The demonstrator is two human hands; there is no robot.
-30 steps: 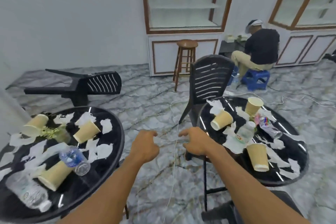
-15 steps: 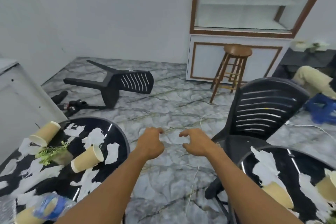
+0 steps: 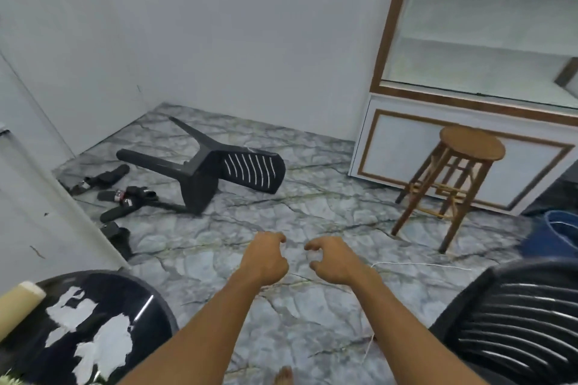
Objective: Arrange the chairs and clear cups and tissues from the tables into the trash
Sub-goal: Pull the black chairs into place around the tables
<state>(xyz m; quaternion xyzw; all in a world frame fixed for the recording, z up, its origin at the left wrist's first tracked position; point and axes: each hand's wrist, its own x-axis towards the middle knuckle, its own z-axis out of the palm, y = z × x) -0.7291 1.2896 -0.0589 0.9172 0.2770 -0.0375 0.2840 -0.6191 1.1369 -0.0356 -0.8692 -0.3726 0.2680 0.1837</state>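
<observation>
A black plastic chair (image 3: 215, 169) lies tipped on its side on the marble floor ahead, legs pointing left toward the wall corner. My left hand (image 3: 267, 258) and my right hand (image 3: 333, 261) are held out in front of me, fingers curled and apart, holding nothing, well short of that chair. A second black chair (image 3: 513, 319) stands at the lower right, its slatted back showing. At the lower left is the black round table (image 3: 147, 306) with torn white tissues (image 3: 104, 342) and a tan paper cup (image 3: 18, 303) lying at its edge.
A wooden stool (image 3: 453, 184) stands before the white cabinet (image 3: 469, 72) on the right. Black sandals (image 3: 125, 197) lie scattered by the left wall. A blue tub (image 3: 560, 234) sits at the right edge. A thin white cord (image 3: 419, 264) runs across the floor.
My view has moved forward and left between the two tables toward the fallen chair. The right table and the seated person have left the view. Both hands stay empty.
</observation>
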